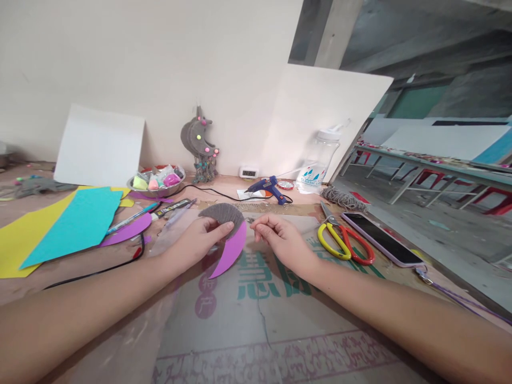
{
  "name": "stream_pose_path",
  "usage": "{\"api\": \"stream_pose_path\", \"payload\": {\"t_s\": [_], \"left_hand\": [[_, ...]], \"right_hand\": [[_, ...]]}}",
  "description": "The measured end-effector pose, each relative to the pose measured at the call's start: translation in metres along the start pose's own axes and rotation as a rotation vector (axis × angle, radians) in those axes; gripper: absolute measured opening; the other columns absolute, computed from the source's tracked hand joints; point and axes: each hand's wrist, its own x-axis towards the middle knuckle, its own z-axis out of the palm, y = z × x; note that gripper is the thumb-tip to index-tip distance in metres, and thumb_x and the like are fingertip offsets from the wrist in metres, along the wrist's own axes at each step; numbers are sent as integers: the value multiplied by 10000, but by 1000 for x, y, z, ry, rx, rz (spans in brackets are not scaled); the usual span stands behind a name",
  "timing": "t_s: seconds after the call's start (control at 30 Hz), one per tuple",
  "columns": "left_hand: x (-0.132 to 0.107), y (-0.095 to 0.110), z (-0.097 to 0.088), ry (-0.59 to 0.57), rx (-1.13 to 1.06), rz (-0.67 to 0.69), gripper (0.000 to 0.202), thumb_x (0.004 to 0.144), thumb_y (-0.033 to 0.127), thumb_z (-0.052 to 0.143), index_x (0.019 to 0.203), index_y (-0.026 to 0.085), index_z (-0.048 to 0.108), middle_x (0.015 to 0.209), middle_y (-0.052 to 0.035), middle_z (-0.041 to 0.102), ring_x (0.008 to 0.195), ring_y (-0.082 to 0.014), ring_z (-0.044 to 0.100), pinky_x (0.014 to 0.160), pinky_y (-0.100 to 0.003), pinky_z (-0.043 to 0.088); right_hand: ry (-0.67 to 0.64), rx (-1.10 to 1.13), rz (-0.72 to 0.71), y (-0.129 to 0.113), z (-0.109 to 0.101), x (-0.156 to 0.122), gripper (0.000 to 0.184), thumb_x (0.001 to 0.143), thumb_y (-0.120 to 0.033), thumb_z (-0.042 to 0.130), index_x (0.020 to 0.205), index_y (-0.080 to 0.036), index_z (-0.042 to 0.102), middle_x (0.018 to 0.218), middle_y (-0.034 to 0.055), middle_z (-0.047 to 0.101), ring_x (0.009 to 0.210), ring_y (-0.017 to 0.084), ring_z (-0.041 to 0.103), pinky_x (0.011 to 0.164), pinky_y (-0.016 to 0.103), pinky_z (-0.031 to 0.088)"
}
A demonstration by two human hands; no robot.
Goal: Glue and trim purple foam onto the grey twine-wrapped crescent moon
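Note:
A crescent moon cutout [232, 250] is upright over the table, its upper part covered in rows of grey yarn and its lower tip bare purple. My left hand [210, 234] is closed on its left side, thumb across the front. Just right of the crescent, my right hand [276, 234] is closed in a pinch on grey yarn; the bit between the fingertips is barely visible. A thin grey strand [262, 314] trails below, over the plastic-covered board [224, 341] with green and purple print.
Scissors [336, 242] and a phone [384, 240] lie on the right, behind them a yarn bundle [344, 198] and a bottle [320, 160]. A glue gun [270, 188] and clock [248, 172] are at the back. Leftward are coloured sheets [76, 224], a clay bowl [160, 189], and a finished moon [199, 138].

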Motion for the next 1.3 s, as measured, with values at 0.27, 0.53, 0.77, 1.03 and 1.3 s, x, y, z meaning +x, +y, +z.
{"api": "stream_pose_path", "payload": {"t_s": [0.27,0.53,0.77,1.03,1.3], "left_hand": [[0,0,-1,11,10,-13,368,740,520,533,627,171,507,576,26,528,498,-106,473,464,-231,332],[0,0,0,-3,-20,-5,360,744,508,538,643,163,532,585,23,529,512,-106,479,464,-225,332],[0,-1,0,-8,-21,-2,357,758,499,534,651,159,530,591,23,520,513,-99,465,462,-220,328],[-2,2,-1,-54,57,45,363,781,496,500,646,162,531,556,36,484,498,-96,417,455,-224,293],[-9,6,2,-26,278,139,429,759,554,493,606,156,536,557,18,515,524,-116,449,466,-236,302]], "right_hand": [[19,64,36,-5,3,-1,74,808,-252,528,794,-179,540,681,-20,573,634,108,523,606,236,399],[-34,-70,-49,-1,0,-2,263,900,-320,401,730,-185,549,674,-19,539,589,94,448,577,222,358],[-36,-5,-9,-1,4,-1,113,830,-252,491,855,-187,580,723,-9,589,664,116,535,630,247,409],[-152,31,23,-10,4,-1,233,847,-350,467,769,-165,585,706,1,580,651,115,510,603,236,389],[-197,46,116,-11,7,0,276,773,-412,563,669,-157,542,589,-39,436,547,84,389,508,220,315]]}}
